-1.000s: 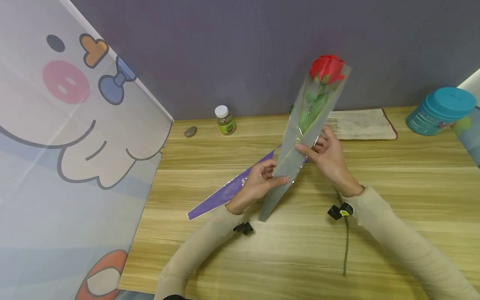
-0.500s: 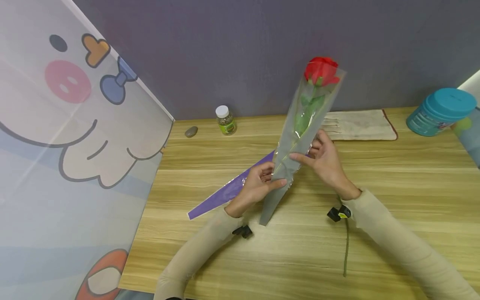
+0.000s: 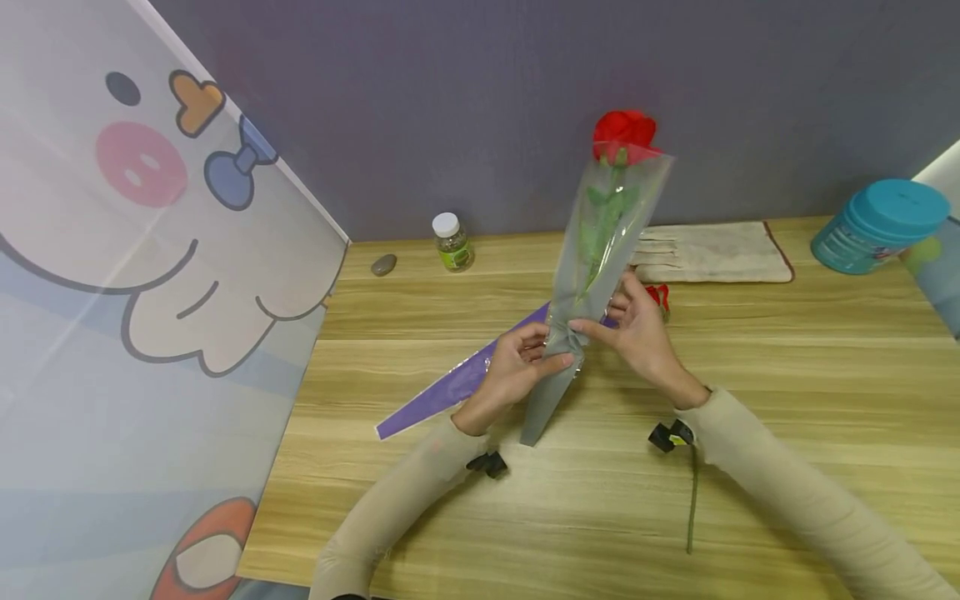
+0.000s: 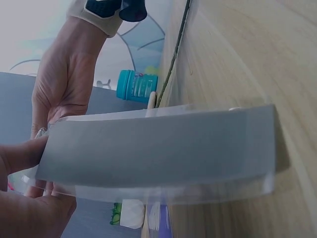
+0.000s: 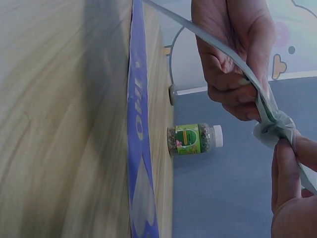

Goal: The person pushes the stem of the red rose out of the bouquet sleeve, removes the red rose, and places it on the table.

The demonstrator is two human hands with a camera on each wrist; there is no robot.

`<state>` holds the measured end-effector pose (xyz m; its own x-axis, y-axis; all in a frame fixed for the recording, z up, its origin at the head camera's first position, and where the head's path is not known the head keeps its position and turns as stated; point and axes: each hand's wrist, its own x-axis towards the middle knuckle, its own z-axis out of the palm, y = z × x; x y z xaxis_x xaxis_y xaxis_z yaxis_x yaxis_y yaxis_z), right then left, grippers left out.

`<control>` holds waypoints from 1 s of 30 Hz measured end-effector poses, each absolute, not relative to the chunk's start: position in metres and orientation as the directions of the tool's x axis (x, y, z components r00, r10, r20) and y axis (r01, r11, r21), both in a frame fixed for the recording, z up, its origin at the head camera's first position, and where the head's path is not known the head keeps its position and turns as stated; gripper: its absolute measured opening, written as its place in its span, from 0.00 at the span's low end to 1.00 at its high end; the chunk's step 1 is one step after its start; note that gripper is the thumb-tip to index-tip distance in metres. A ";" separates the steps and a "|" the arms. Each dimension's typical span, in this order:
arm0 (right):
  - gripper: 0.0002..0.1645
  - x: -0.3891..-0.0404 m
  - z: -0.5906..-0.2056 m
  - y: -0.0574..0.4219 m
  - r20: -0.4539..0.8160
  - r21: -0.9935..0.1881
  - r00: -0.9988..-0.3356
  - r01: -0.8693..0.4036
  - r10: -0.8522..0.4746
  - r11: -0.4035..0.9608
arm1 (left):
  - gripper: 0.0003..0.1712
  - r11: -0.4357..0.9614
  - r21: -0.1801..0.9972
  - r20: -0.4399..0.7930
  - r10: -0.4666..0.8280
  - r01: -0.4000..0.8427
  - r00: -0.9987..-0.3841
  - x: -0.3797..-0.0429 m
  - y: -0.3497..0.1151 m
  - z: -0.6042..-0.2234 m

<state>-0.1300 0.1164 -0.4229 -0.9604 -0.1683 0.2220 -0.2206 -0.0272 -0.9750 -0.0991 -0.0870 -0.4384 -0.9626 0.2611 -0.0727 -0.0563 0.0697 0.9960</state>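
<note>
A red rose (image 3: 624,135) stands in a clear-and-grey flower sleeve (image 3: 600,225), tilted to the right over the table. My left hand (image 3: 513,371) pinches the narrow lower part of the sleeve between thumb and fingers. Just above and to the right, my right hand (image 3: 633,329) pinches it too. Between the hands the film is gathered and creased, as the bunched film (image 5: 277,126) shows in the right wrist view. Below them the flat grey tail (image 4: 163,148) hangs down close over the wood. The rose's stem is mostly hidden behind grey film.
A purple sleeve (image 3: 442,392) lies behind my left hand. Under my right arm is another stem (image 3: 692,508), with red petals (image 3: 658,297) past the hand. A white glove (image 3: 712,250), teal tub (image 3: 881,225), small jar (image 3: 452,243) and stone (image 3: 384,265) line the back.
The rose and sleeve have swung left and more upright. My right hand has moved down and left, nearer the left hand, and the film between them has bunched. Red petals now show beside the right hand.
</note>
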 end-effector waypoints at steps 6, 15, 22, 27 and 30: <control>0.45 -0.126 -0.423 0.112 0.196 -0.979 -0.966 -0.201 -0.167 0.014 | 0.20 0.052 0.998 -0.045 0.242 -0.034 -0.969 -0.099 -0.087 -0.440; 0.44 -0.122 -0.426 0.107 0.211 -0.975 -0.960 -0.219 -0.184 0.025 | 0.19 0.025 0.998 -0.058 0.209 -0.054 -0.976 -0.097 -0.087 -0.439; 0.43 -0.119 -0.427 0.103 0.239 -0.969 -0.955 -0.247 -0.175 0.023 | 0.18 -0.005 0.996 -0.083 0.175 -0.085 -0.981 -0.097 -0.087 -0.438; 0.43 -0.117 -0.428 0.103 0.251 -0.967 -0.952 -0.256 -0.177 0.009 | 0.17 -0.050 0.994 -0.087 0.151 -0.096 -0.985 -0.096 -0.086 -0.438; 0.42 -0.117 -0.428 0.103 0.263 -0.964 -0.949 -0.268 -0.176 0.002 | 0.18 -0.078 0.991 -0.092 0.146 -0.104 -0.985 -0.096 -0.085 -0.439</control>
<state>-0.1167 0.1031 -0.4283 -0.9485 -0.1763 0.2631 -0.2676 0.0016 -0.9635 -0.0961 -0.0849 -0.4393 -0.9850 0.1457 -0.0923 -0.1044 -0.0777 0.9915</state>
